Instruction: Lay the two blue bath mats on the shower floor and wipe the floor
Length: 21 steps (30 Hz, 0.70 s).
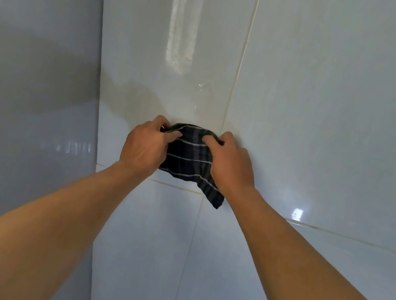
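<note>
Glossy pale wall tiles (327,119) fill the view, no bath mats or shower floor visible, and against them one left hand (144,144) and one right hand (233,162) pinch one dark striped cloth (187,158), fingers (170,134) closed on its top edge, which could slip free if either grip loosens.

1. Your dark striped cloth (191,158): both side edges are covered by your left hand (144,144) and right hand (232,164); its full outline cannot be told.
2. Fingertips of both hands: tucked behind the cloth's top fold; the grip behind it is hidden.
3. Your forearms: cut off by the lower corners of the view.
4. Tiled wall (332,93): runs past every edge of the view.
5. Wall directly behind the cloth: hidden.
</note>
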{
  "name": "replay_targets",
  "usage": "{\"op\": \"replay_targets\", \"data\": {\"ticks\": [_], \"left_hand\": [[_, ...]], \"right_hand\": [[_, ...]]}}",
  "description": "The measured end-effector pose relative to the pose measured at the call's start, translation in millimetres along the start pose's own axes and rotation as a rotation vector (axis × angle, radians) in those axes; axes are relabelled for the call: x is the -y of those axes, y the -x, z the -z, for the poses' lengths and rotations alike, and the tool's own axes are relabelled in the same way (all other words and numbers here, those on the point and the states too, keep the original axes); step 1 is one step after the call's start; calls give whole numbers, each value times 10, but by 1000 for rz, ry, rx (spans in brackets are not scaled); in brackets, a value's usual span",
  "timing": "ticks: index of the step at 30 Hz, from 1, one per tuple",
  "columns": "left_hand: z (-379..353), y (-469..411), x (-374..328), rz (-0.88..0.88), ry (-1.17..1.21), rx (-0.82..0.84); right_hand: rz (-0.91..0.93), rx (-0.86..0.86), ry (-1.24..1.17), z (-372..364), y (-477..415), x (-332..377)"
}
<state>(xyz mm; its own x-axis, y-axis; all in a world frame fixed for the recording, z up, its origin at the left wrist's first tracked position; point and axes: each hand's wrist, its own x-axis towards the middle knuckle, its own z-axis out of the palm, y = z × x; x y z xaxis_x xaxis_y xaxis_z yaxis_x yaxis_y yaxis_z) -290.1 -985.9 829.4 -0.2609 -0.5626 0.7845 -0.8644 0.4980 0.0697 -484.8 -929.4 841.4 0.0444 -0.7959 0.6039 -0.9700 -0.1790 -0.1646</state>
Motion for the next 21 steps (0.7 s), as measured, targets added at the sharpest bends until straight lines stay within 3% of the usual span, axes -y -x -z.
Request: {"op": "replay_targets", "data": {"ticks": [5, 8, 14, 21], "left_hand": [[-218, 295, 70, -128, -167, 20], [-324, 434, 64, -134, -105, 17], [-310, 531, 5, 58, 354, 154], [-130, 594, -149, 215, 382, 78]], "right_hand": [[71, 16, 157, -274, 184, -68], [45, 49, 78, -332, 222, -64], [247, 32, 256, -276, 274, -165], [356, 68, 163, -156, 355, -316]]}}
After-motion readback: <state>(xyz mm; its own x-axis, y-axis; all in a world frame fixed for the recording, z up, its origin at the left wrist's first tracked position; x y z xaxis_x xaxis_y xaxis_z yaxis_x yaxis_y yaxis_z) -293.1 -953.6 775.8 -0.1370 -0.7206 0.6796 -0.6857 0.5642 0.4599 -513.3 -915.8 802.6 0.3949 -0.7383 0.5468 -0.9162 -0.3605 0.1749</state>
